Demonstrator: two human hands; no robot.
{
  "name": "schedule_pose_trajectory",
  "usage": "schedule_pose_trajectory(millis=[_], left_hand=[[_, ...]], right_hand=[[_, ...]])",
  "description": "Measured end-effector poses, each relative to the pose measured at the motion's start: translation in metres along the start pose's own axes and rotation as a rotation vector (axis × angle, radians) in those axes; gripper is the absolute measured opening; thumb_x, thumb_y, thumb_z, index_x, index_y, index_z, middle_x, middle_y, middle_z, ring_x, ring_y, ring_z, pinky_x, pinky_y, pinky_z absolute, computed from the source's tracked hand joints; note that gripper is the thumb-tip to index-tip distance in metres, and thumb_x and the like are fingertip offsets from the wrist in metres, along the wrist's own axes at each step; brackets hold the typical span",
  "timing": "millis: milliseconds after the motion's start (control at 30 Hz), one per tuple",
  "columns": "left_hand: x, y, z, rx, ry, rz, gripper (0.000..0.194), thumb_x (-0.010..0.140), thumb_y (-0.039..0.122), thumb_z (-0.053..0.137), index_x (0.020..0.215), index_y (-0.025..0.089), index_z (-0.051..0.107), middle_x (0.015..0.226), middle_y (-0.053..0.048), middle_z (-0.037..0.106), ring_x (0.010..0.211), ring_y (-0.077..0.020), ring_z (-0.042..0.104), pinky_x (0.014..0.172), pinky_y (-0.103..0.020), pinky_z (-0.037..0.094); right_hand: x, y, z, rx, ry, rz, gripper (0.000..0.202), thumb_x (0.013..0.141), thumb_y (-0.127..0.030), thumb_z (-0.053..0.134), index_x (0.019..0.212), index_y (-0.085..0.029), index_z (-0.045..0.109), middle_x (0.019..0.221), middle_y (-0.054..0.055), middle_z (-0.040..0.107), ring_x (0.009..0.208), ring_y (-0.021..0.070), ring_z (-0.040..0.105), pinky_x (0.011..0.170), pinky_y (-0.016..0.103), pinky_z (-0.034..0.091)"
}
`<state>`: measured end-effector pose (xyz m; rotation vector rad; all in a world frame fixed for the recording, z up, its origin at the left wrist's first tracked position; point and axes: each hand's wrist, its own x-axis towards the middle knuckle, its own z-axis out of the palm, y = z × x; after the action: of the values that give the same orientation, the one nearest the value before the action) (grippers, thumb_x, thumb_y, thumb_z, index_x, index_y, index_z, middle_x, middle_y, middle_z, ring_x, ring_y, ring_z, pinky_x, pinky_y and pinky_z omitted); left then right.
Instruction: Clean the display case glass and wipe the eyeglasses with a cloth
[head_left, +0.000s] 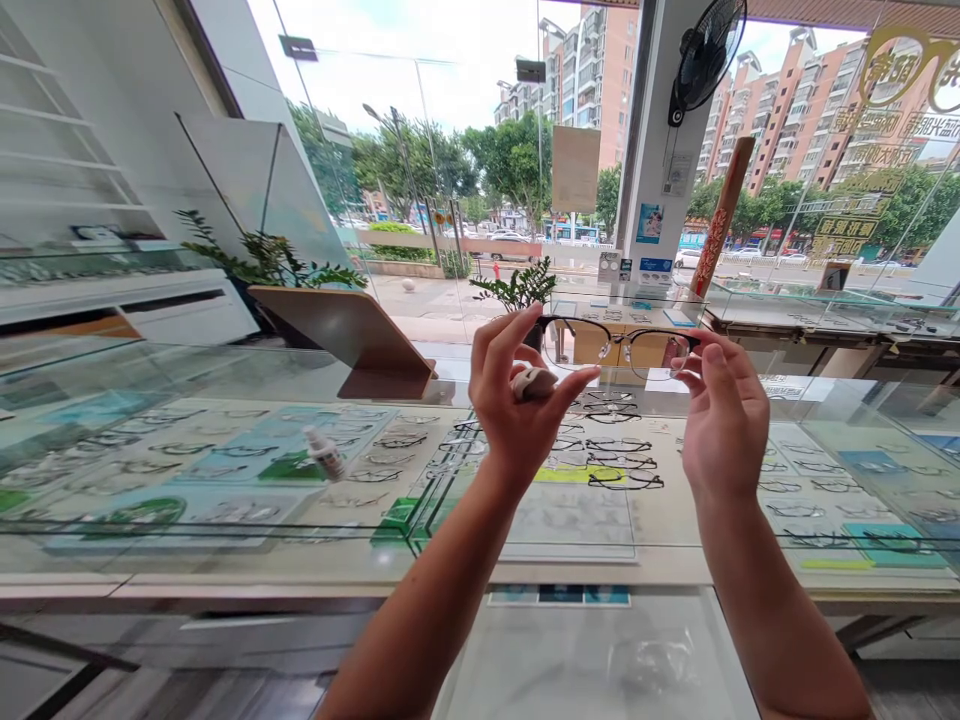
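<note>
A pair of eyeglasses (616, 340) with dark upper rims is held up level above the glass counter, its lenses facing the window. My left hand (517, 385) pinches the left end of the frame between fingers and thumb. Tucked in that same palm is a crumpled greyish cloth-like piece (534, 383), mostly covered by the fingers. My right hand (726, 415) is closed on the right end of the frame, near the hinge. Both forearms reach up from the bottom edge.
Under the glass display counter (570, 553) lie rows of eyeglasses (625, 482). A small spray bottle (324, 452) stands on the counter at left. Behind it leans a wood-edged tabletop mirror (341, 335). Potted plants (517, 287) and a wall fan (709, 55) are further back.
</note>
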<state>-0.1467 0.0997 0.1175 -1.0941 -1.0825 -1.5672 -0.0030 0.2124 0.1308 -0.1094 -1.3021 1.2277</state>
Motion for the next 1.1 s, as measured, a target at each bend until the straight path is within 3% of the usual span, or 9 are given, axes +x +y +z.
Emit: schedule_pose_trajectory(millis=[233,600,700,967,1100], left_hand=[[-0.0008,-0.0002,0.0,0.029,-0.044,-0.034,0.063,0.079,0.057,0.086,0.132,0.029,0.066,0.122,-0.008,0.072,0.067,-0.0116,0.055,0.064,-0.03,0.054],[-0.0012,0.002,0.0005,-0.023,-0.054,-0.036,0.062,0.079,0.049,0.088,0.134,0.031,0.066,0.124,-0.008,0.071,0.07,-0.0124,0.058,0.063,-0.03,0.054],[-0.0025,0.0013,0.0005,-0.017,-0.07,-0.062,0.063,0.079,0.048,0.088,0.135,0.032,0.065,0.128,-0.009,0.071,0.07,-0.0127,0.058,0.062,-0.03,0.054],[-0.0058,0.0022,0.0026,-0.109,-0.126,-0.201,0.064,0.083,0.044,0.086,0.141,0.033,0.061,0.135,-0.009,0.072,0.052,-0.0043,0.045,0.044,-0.023,0.037],[-0.0028,0.0025,0.0017,-0.166,-0.129,-0.221,0.064,0.079,0.046,0.089,0.137,0.032,0.064,0.134,-0.01,0.073,0.052,-0.0035,0.049,0.044,-0.022,0.037]], right_hand=[[0.0014,-0.0032,-0.0002,0.074,-0.014,0.033,0.023,0.088,-0.048,0.075,0.095,-0.026,0.074,0.096,0.001,0.074,0.078,0.0138,0.065,0.082,0.034,0.056],[0.0035,-0.0026,-0.0041,0.118,-0.088,0.073,0.022,0.09,-0.046,0.073,0.1,-0.027,0.071,0.1,0.002,0.075,0.091,0.0175,0.071,0.082,0.035,0.055],[0.0034,-0.0029,-0.0048,0.116,-0.079,0.082,0.022,0.09,-0.046,0.073,0.1,-0.027,0.07,0.1,0.001,0.075,0.087,0.0165,0.069,0.083,0.035,0.055],[0.0033,-0.0032,-0.005,0.059,-0.083,0.046,0.022,0.091,-0.047,0.071,0.1,-0.027,0.068,0.1,0.002,0.075,0.084,0.017,0.066,0.083,0.037,0.053],[0.0033,-0.0036,-0.0042,0.063,-0.062,0.032,0.022,0.089,-0.046,0.072,0.099,-0.027,0.069,0.099,0.002,0.073,0.09,0.0184,0.068,0.081,0.036,0.052]])
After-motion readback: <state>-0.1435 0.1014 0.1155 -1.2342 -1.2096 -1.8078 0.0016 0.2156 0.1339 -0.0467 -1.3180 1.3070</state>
